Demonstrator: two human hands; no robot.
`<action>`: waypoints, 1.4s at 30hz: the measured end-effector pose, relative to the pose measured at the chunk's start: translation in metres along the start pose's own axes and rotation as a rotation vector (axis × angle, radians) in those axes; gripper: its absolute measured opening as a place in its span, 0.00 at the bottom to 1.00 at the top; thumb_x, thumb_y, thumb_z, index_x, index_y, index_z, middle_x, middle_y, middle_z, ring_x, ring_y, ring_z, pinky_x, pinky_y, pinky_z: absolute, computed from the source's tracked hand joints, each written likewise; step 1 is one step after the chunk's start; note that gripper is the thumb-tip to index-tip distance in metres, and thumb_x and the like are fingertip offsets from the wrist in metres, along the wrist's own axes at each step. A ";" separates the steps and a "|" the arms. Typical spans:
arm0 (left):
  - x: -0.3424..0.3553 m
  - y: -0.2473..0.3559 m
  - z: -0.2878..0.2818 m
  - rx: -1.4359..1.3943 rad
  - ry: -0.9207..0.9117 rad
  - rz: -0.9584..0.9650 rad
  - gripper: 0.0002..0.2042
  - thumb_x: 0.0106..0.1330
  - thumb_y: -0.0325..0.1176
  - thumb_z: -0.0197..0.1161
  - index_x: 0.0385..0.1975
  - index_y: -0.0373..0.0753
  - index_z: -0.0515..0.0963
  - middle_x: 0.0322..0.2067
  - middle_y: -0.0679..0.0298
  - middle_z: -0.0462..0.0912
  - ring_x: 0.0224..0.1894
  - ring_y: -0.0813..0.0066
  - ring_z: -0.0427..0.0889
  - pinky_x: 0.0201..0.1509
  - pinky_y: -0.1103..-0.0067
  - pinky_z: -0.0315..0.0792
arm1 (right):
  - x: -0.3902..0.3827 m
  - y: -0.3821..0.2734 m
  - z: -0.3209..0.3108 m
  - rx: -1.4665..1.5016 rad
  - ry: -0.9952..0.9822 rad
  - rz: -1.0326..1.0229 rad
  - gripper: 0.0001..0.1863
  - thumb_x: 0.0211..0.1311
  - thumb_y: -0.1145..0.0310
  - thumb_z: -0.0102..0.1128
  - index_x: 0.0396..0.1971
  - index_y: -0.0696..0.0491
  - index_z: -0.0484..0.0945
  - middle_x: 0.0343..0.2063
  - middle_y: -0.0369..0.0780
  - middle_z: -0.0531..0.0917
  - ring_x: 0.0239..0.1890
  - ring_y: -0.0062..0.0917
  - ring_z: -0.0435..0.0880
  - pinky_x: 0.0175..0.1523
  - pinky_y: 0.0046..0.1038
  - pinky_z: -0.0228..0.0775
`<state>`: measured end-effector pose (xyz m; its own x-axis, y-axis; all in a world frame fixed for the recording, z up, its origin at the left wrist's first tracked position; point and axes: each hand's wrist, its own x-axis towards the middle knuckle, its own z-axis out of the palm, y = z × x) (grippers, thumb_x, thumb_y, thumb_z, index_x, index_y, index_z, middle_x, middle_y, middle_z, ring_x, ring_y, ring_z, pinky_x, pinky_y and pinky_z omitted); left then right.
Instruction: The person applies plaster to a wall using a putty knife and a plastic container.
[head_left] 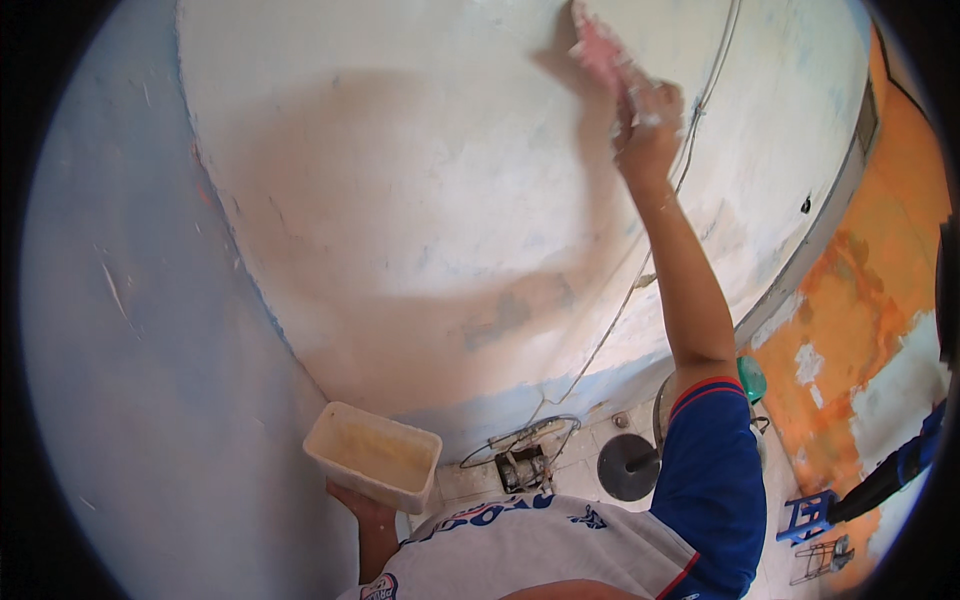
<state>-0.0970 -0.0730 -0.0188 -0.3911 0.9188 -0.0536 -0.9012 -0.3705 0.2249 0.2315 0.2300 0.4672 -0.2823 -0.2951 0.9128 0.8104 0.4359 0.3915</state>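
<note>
pressing a pink flat plastic scraper (pixel 598 48) up-left on the white plastered wall (pixel 420 180), right hand (pixel 648 125) grips it; left hand (pixel 362 505) grips a cream rectangular plastic tub (pixel 372 455) low

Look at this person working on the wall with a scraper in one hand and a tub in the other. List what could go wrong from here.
1. The left hand props the tub from underneath only; it might tip and spill.
2. The right hand reaches high with the pink scraper, close to a thin cable on the wall; a stroke could snag it.
3. Wires and gear lie on the floor below, a possible trip hazard.
</note>
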 end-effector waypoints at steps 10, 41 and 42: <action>0.005 -0.003 0.015 0.065 -0.004 -0.003 0.33 0.75 0.62 0.43 0.69 0.44 0.68 0.65 0.60 0.74 0.65 0.56 0.76 0.68 0.56 0.73 | -0.178 -0.118 -0.050 0.342 -0.409 -0.113 0.30 0.45 0.78 0.63 0.54 0.47 0.85 0.57 0.38 0.86 0.47 0.36 0.83 0.54 0.46 0.69; 0.016 0.010 -0.045 0.045 -0.052 -0.056 0.34 0.75 0.64 0.42 0.70 0.47 0.67 0.68 0.62 0.72 0.68 0.58 0.72 0.71 0.57 0.70 | -0.185 -0.138 -0.053 0.166 -0.499 0.143 0.35 0.49 0.81 0.63 0.62 0.41 0.82 0.63 0.32 0.82 0.50 0.35 0.80 0.55 0.43 0.65; 0.019 0.008 -0.040 0.060 -0.054 -0.056 0.34 0.75 0.64 0.42 0.70 0.47 0.67 0.67 0.62 0.72 0.68 0.58 0.73 0.70 0.57 0.70 | -0.186 -0.137 -0.055 0.238 -0.479 0.182 0.36 0.48 0.82 0.63 0.62 0.41 0.82 0.63 0.33 0.82 0.50 0.35 0.80 0.55 0.43 0.65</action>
<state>-0.1186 -0.0642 -0.0575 -0.3280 0.9446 -0.0158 -0.9081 -0.3106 0.2809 0.2011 0.1781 0.2369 -0.3951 0.1973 0.8972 0.7451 0.6401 0.1874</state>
